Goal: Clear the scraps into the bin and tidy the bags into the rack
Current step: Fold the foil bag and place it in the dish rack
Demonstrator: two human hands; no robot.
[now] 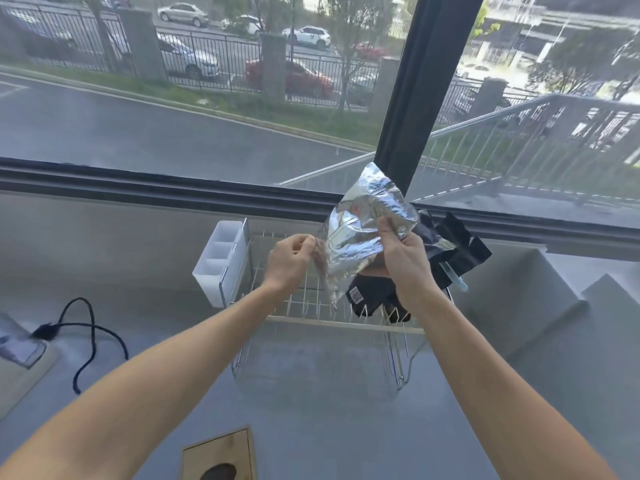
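Both my left hand (292,259) and right hand (403,258) pinch a crinkled silver foil bag (360,233) above the white wire rack (311,306), black bags (453,244) just right.

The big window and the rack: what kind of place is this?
Probably a kitchen counter by a street-facing window: a wire dish rack with a white cutlery holder sits there, and parked cars show outside.

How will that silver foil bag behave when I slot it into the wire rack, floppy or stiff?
Probably floppy: the silver foil bag is creased and bends between the left hand and right hand. It looks flat and near empty, so likely light. The shiny film may be slippery, and it could slump between the tines of the wire rack unless leaned on the black bags.
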